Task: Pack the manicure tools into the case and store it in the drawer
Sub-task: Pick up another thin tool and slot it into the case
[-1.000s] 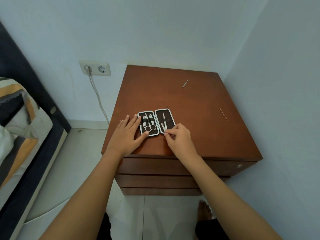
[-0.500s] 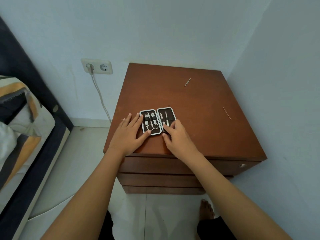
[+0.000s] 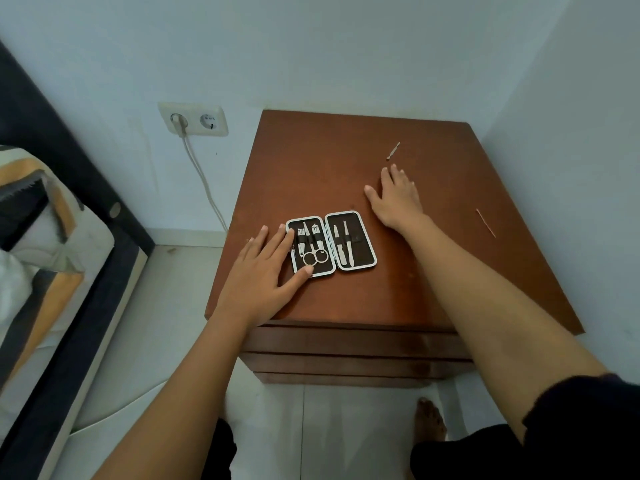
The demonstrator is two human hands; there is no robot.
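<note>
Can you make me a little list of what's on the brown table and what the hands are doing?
case: manicure case lies open on the nightstand
in case: scissors and other small tools
loose: small metal tool near the back; thin stick on the right
left hand: flat, fingers on the case's left half
right hand: open, reaching toward the small metal tool, not touching

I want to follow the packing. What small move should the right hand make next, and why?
Probably reach slightly farther and pick up the small metal tool. It lies loose just beyond the open right hand, while the case is open, steadied by the left hand.
</note>
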